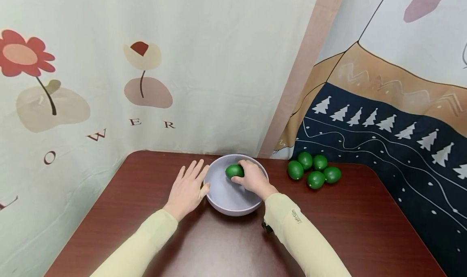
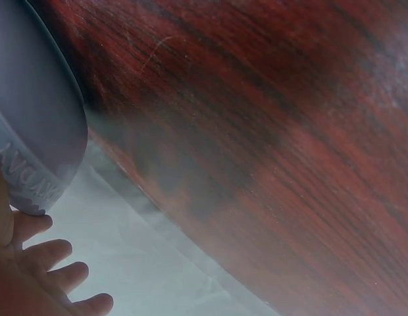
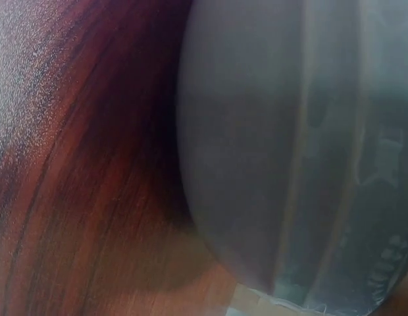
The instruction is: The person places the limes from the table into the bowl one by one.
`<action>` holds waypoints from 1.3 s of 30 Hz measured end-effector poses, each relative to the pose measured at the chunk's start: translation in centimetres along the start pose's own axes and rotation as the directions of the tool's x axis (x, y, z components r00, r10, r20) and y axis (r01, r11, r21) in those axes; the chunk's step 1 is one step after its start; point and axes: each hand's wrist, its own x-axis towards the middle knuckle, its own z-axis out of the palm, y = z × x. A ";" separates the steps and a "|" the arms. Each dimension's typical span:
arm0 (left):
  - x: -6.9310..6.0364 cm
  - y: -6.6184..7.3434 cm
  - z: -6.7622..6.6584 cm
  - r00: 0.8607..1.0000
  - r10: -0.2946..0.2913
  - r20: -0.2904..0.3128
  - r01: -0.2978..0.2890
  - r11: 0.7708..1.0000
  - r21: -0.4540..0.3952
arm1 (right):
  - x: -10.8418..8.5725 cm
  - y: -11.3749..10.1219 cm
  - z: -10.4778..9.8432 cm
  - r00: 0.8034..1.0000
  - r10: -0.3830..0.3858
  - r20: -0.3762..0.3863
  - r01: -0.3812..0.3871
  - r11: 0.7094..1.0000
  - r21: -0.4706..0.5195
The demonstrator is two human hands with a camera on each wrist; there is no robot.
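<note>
A pale lavender bowl (image 1: 233, 210) stands near the back of the table. Inside it, my right hand (image 1: 253, 177) grips a green lime (image 1: 234, 171) with curled fingers and thumb. My left hand (image 1: 187, 190) is at the bowl's left side, fingers spread and straight, the thumb against the rim. In the left wrist view, the spread fingers of the left hand (image 2: 39, 270) lie beside the outer wall of the bowl (image 2: 43, 99). Only the bowl's outside (image 3: 243, 145) shows in the right wrist view; the right hand and the lime are out of that view.
Several green limes (image 1: 315, 180) lie in a cluster at the back right of the dark red wooden table (image 1: 233, 244). Behind the table hangs a light curtain (image 1: 219, 66) with printed flowers, and a dark patterned cloth (image 1: 365, 147) hangs at the right.
</note>
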 end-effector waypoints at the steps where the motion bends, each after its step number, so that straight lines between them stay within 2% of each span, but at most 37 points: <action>1: 0.0 0.0 0.0 1.000 0.001 0.000 -0.001 1.000 0.000 | 0.0 0.0 0.0 1.000 0.008 0.006 -0.008 1.000 -0.008; 16: -0.1 0.1 0.2 1.000 0.002 0.016 -0.002 1.000 0.002 | 0.0 -0.1 0.6 0.998 0.062 0.031 -0.060 0.995 -0.074; 34: 0.0 -0.2 0.4 1.000 0.006 0.010 -0.006 1.000 -0.001 | -0.3 -0.3 -0.4 0.998 0.020 0.055 -0.014 0.993 -0.115; 39: 0.1 -0.4 0.3 1.000 0.002 0.027 -0.003 1.000 0.008 | -0.4 -0.5 -0.8 0.997 0.025 0.078 -0.016 0.993 -0.117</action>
